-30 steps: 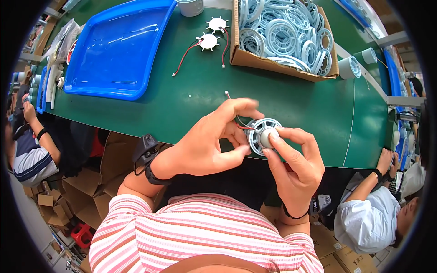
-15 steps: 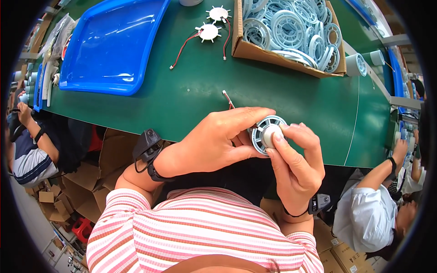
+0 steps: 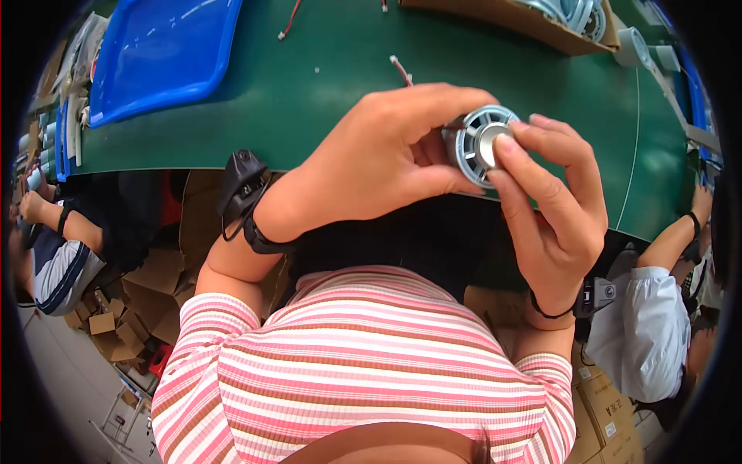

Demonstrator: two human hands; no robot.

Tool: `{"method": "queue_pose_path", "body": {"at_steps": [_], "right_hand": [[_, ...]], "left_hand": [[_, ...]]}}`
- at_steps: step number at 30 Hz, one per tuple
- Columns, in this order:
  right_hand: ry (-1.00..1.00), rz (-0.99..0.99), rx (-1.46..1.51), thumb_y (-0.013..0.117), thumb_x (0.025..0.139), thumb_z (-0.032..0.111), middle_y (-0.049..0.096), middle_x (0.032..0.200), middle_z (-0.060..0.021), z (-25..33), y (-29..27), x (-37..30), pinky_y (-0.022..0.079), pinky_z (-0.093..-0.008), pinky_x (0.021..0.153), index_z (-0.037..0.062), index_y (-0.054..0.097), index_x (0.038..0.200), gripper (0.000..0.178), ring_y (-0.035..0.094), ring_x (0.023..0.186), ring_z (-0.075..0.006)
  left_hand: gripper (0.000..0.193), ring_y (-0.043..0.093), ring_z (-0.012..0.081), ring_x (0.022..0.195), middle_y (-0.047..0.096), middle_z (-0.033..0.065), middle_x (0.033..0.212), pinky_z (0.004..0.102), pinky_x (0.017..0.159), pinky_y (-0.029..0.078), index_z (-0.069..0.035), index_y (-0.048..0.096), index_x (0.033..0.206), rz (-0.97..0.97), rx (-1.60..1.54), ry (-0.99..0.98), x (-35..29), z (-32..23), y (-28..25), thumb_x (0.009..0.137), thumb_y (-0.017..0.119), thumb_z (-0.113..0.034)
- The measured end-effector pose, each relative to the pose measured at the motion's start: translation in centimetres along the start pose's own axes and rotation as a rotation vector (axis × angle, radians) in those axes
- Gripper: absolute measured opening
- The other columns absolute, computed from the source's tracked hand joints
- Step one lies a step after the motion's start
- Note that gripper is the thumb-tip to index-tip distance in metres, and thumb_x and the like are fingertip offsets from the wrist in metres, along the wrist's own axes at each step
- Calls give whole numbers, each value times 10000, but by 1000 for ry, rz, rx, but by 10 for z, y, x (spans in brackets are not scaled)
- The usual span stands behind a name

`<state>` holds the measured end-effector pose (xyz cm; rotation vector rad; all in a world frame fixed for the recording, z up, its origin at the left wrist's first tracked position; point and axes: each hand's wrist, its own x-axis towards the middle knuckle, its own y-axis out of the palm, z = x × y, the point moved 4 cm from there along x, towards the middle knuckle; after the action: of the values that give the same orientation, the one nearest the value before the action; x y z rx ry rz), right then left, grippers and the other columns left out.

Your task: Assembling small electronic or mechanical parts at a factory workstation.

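My left hand [image 3: 379, 151] is closed around the side of a light-blue round plastic housing [image 3: 467, 155] with spokes, thumb below and index finger above. At the middle of its open face sits a shiny silver disc [image 3: 488, 145]. The fingertips of my right hand [image 3: 560, 197] press and pinch this disc at its right side. Whether the disc is fixed to the housing or only held against it, I cannot tell. Just beyond my left fingers a red lead with a white plug [image 3: 400, 69] shows on the green table; its other end is hidden behind the hand.
A blue tray [image 3: 202, 87] lies at the far left. The cardboard box [image 3: 533, 28] at the far right holds light-blue plastic rings [image 3: 576, 11]. Light-blue cylinders [image 3: 632, 48] stand beside it. Co-workers sit on both sides, and cartons [image 3: 607, 410] are below the table.
The view has shifted, so tray and box now sit higher in the picture. Both hands still hold the housing, tilted slightly differently; its middle now looks shiny silver rather than whitish.
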<state>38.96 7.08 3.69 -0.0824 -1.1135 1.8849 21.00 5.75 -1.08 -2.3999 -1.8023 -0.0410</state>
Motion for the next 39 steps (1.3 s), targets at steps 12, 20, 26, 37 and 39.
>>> {"method": "queue_pose_path", "body": {"at_steps": [12, 20, 26, 37, 39], "right_hand": [[-182, -6, -101, 620, 963, 103, 653, 1206, -160, -21, -7, 29, 395, -464, 1104, 23, 727, 1153, 232, 558, 1249, -351], [-336, -243, 423, 405, 1053, 174, 602, 1238, -174, -26, -103, 96, 355, -429, 1129, -10, 566, 1168, 271, 515, 1310, -365], [-326, 107, 194, 661, 889, 65, 490, 1152, -214, -14, 39, 105, 477, -439, 943, 31, 483, 1082, 265, 542, 1131, -431], [24, 1207, -318, 638, 885, 157, 640, 669, -162, -59, -47, -20, 530, -436, 596, 6, 664, 707, 234, 654, 658, -361], [54, 1418, -370, 629, 875, 155, 640, 647, -174, -81, -42, -55, 534, -432, 582, -6, 664, 672, 261, 644, 637, -371]], "left_hand": [[600, 704, 130, 974, 694, 80, 1138, 261, 789, 596, 9, 541, 1370, -67, 70, 28, 27, 9, -3, 827, 795, 27], [527, 714, 159, 826, 690, 104, 1075, 281, 708, 579, 4, 581, 1283, 0, -176, -196, 36, -4, 5, 803, 799, -8], [467, 714, 171, 789, 671, 122, 1097, 277, 699, 580, 15, 599, 1236, -155, 282, 281, 37, -1, 5, 805, 777, 17], [600, 718, 147, 906, 684, 80, 1153, 269, 765, 607, 16, 518, 1405, 3, -310, -208, 54, 18, 20, 841, 692, 122], [612, 715, 150, 915, 681, 81, 1157, 271, 771, 616, 24, 508, 1411, -24, -198, -226, 55, 17, 16, 837, 684, 140]]}}
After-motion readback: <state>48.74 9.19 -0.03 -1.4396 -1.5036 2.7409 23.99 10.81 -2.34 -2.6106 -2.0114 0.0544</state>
